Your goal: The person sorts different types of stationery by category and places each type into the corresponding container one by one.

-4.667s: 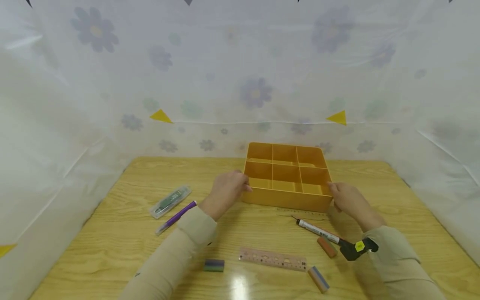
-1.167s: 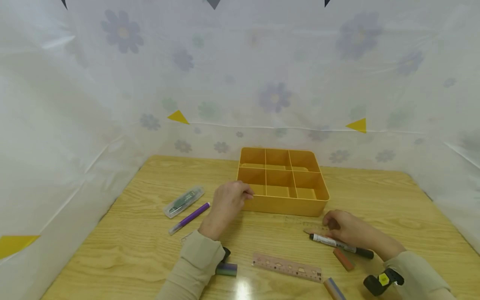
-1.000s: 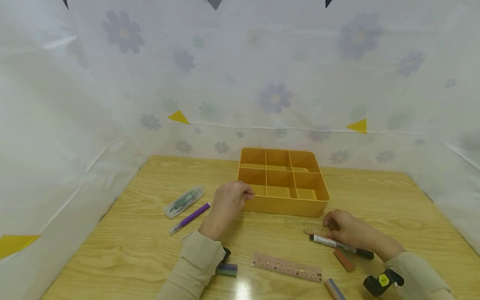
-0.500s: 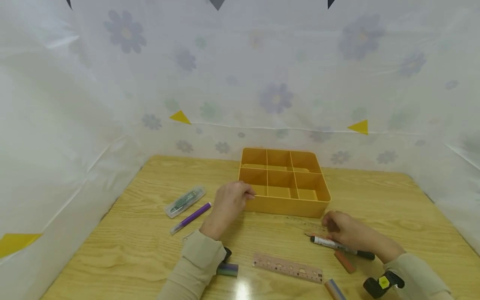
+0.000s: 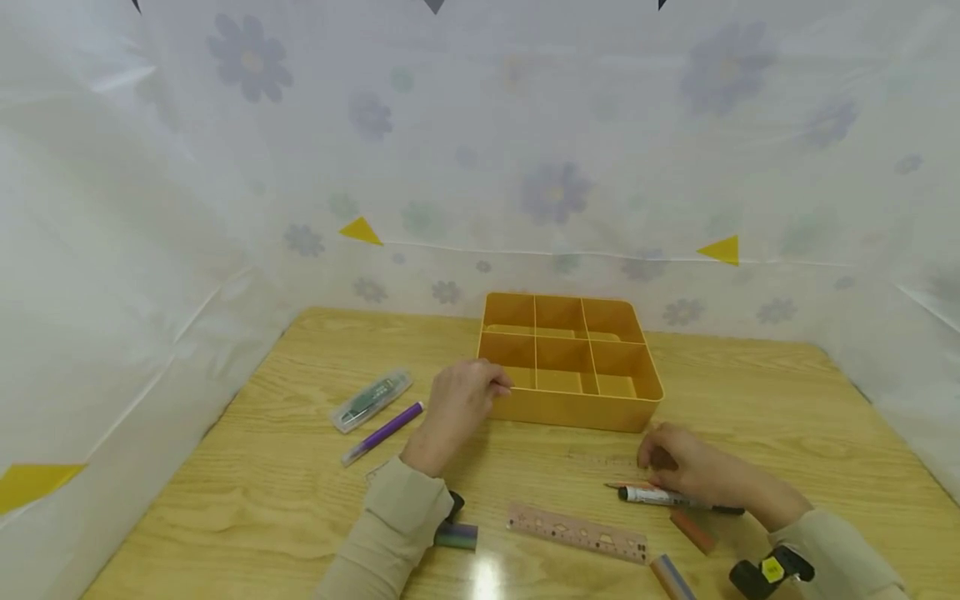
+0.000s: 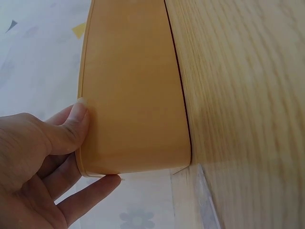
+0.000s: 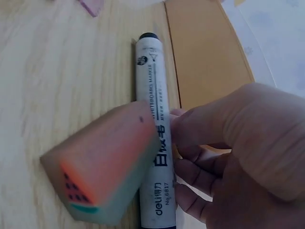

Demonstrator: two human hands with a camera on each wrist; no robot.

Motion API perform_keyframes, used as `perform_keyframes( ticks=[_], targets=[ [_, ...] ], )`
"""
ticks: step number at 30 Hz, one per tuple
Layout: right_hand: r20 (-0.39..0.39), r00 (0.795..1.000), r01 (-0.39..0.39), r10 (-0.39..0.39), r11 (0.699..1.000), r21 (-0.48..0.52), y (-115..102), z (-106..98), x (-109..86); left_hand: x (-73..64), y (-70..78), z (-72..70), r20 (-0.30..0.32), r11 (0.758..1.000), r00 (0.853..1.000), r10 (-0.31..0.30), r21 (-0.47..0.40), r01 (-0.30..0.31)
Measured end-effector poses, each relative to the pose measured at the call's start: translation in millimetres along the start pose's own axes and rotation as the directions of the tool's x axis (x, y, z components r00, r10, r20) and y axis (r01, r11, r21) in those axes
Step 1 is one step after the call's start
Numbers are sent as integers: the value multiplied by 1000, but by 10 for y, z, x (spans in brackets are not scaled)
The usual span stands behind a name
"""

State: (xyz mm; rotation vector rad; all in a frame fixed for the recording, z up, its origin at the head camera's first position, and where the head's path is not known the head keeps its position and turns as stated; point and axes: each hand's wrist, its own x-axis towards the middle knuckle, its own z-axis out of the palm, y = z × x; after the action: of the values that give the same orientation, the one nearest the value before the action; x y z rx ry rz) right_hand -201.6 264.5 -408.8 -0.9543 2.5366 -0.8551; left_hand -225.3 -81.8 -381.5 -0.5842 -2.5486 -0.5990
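Note:
My left hand [image 5: 461,400] grips the near left corner of an orange six-compartment box [image 5: 573,410]; in the left wrist view its thumb lies on the wall and the other fingers are round the corner. My right hand [image 5: 693,467], fingers curled, is low over the table in front of the box's right corner. It pinches the right end of a clear ruler [image 5: 596,457]. A pencil [image 5: 630,485] and a whiteboard marker [image 5: 652,497] lie against its fingertips. The right wrist view has a watermelon-patterned eraser [image 7: 105,167] in front of the marker, hiding part of it.
A pink ruler [image 5: 577,532] lies in front. Near it are a striped block [image 5: 672,577] and a purple-green one [image 5: 457,535], partly under the left sleeve. On the left are a purple pen [image 5: 384,432] and a clear case [image 5: 372,400] with green contents. A white floral curtain [image 5: 480,125] surrounds the table.
My right hand has left the box's right corner and come down to the ruler. In the last half second it draws ruler, pencil and marker slightly nearer. The left hand stays at its corner.

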Motion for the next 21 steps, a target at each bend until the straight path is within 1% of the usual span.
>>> perform_keyframes(
  ticks=[3, 5, 7, 10, 12, 15, 18, 20, 21],
  targets=[
    [-66, 997, 46, -51, 995, -84, -12, 40, -3, -5, -4, 0, 1, 1000, 1000, -4, 11, 4],
    [-122, 990, 57, -72, 991, -123, -15, 82, -1, -6, -7, 3, 5, 1000, 1000, -4, 19, 4],
    [-182, 978, 67, -98, 983, -171, -12, 132, 9, -7, -8, 5, 8, 1000, 1000, -3, 23, 2],
    [-225, 968, 66, -110, 978, -197, -15, 185, 42, -3, -8, 8, 11, 1000, 1000, -2, 23, 2],
    [-223, 970, 56, -100, 979, -195, -33, 190, 64, 1, -6, 7, 11, 1000, 1000, -5, 19, 5],
    [-189, 982, -1, -28, 989, -148, -75, 168, 81, 3, -7, 9, 14, 1000, 1000, -5, 20, 5],
    [-168, 985, -50, 28, 990, -131, -110, 150, 91, 1, -10, 9, 14, 1000, 1000, 1, 18, -1],
    [-176, 984, -54, 26, 986, -156, -120, 151, 103, -1, -11, 6, 9, 1000, 1000, 8, 19, -8],
    [-186, 983, -39, 4, 981, -188, -123, 153, 108, -2, -11, 4, 7, 1000, 1000, 10, 17, -10]
  ],
)
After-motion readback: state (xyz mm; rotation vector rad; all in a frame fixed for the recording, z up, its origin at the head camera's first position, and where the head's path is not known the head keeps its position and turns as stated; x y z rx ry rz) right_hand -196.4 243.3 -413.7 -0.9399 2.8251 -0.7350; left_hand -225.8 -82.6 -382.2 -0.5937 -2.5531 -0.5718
